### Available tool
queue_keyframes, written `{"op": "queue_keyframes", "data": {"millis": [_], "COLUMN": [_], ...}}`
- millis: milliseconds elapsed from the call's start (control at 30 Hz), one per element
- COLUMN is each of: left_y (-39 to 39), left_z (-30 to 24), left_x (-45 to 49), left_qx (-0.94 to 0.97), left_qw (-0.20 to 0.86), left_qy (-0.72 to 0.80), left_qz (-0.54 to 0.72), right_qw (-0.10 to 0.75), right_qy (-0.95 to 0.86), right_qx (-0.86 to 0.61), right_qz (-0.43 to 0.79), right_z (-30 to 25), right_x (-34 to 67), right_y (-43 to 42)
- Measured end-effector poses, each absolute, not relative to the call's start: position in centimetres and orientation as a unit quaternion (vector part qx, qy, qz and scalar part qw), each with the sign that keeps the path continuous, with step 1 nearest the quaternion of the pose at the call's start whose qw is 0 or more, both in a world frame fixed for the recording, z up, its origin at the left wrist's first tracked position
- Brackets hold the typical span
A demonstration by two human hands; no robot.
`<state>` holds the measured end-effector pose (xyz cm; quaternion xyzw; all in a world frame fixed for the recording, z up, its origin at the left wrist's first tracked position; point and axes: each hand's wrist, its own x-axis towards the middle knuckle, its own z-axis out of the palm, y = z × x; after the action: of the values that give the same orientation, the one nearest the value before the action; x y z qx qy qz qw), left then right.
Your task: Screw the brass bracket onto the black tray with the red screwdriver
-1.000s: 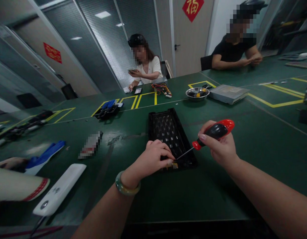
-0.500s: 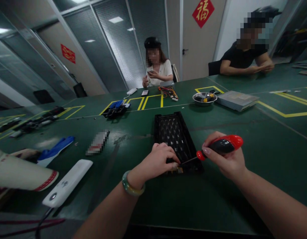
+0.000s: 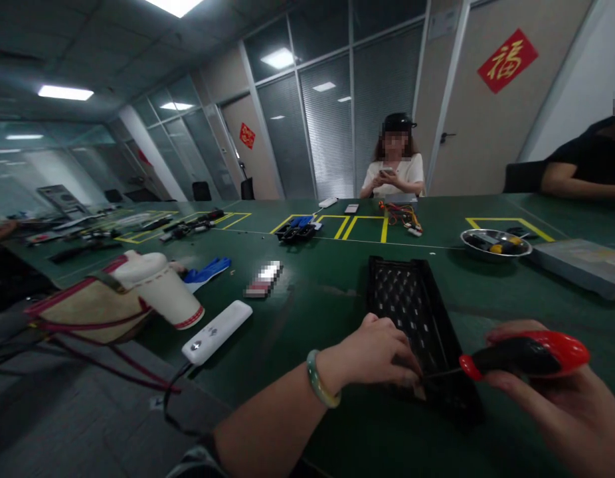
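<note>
Green tabletop [image 3: 287, 338] with yellow tape lines [image 3: 384, 230] stands before blind-fitted glass partitions [image 3: 330, 133] and a door [image 3: 479, 133] bearing a red diamond sign [image 3: 507, 61]; ceiling panels [image 3: 66, 92] lit, gray floor [image 3: 93, 425] lower left.

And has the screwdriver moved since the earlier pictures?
Yes: judged against the far edge of the table, the screwdriver in the right hand has tilted; its handle end has dipped, so it lies flatter.

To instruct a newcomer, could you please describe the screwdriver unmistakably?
On the green table lies a black casing. The screwdriver reaches over the casing's right edge; its thick red-and-black handle sets it apart from the casing.
</note>
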<state>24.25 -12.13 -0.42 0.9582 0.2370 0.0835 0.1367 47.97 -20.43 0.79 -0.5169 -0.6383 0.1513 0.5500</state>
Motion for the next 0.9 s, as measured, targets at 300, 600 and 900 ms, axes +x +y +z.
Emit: {"op": "queue_keyframes", "data": {"millis": [300, 600, 900], "left_y": [-12.1, -12.2, -12.3], "left_z": [-0.3, -0.3, -0.4], "left_x": [24.2, 24.2, 24.3], "left_qx": [0.962, 0.959, 0.957], "left_qw": [0.122, 0.128, 0.131], "left_qy": [0.233, 0.234, 0.237], "left_qz": [0.079, 0.091, 0.104], "right_qw": [0.539, 0.501, 0.52], "right_qy": [-0.622, -0.674, -0.666], "right_qx": [-0.532, -0.523, -0.504], "right_qz": [0.198, 0.145, 0.18], "right_z": [-0.7, -1.7, -1.3], "right_x": [48.0, 48.3, 47.9], "right_y": [-20.9, -20.6, -20.5]}}
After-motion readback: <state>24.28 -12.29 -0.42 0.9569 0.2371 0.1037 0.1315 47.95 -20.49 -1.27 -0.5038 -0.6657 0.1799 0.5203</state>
